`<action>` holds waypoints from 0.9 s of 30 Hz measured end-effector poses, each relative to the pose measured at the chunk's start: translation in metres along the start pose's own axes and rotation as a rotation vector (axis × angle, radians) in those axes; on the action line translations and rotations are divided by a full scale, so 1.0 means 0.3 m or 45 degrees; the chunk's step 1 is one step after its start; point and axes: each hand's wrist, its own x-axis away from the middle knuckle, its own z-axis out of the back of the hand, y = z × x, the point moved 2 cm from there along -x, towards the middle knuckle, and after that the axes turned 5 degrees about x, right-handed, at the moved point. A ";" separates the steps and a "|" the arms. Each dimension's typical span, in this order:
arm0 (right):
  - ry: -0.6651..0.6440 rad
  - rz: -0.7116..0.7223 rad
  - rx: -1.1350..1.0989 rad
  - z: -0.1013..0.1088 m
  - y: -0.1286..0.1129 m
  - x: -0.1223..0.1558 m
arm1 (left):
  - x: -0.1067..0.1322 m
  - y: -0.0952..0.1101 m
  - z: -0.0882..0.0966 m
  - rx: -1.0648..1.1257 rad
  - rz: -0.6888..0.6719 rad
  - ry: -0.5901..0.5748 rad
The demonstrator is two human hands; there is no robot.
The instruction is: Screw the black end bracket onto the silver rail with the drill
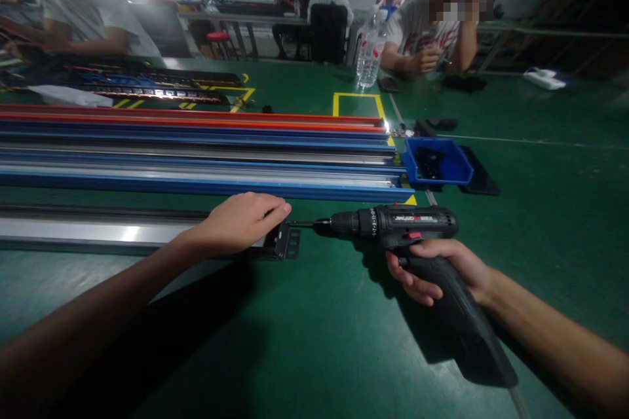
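Observation:
My right hand (pixel 427 272) is wrapped around the grip of a black cordless drill (pixel 413 222), which points left. Its long thin bit (pixel 307 224) reaches the black end cap (pixel 281 241) of a long silver-and-black metal profile (pixel 122 232). A slotted black bracket (pixel 293 243) sticks out from that cap. Across the top of the profile's right end lies my left hand (pixel 246 222), gripping it with the fingers curled over the far side, partly hidden. Whether a screw sits at the bit's tip is too small to tell.
Behind lie several long blue profiles (pixel 206 180) and a red one (pixel 196 118). Right of them stand a blue bin (pixel 442 173) with small dark parts and a dark flat object (pixel 479 170). Farther back are water bottles (pixel 368 52) and a seated person (pixel 417 46).

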 end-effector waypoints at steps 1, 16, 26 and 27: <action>0.003 0.005 0.006 -0.001 -0.001 -0.001 | 0.000 -0.001 -0.001 -0.001 0.000 0.004; -0.014 0.012 0.047 0.004 0.010 0.002 | -0.003 0.004 -0.003 -0.009 -0.008 0.010; 0.020 0.018 0.091 0.013 0.015 0.002 | -0.002 0.005 0.000 0.003 -0.015 0.026; 0.019 0.022 0.095 0.013 0.016 0.002 | -0.002 0.005 -0.001 0.001 -0.020 0.025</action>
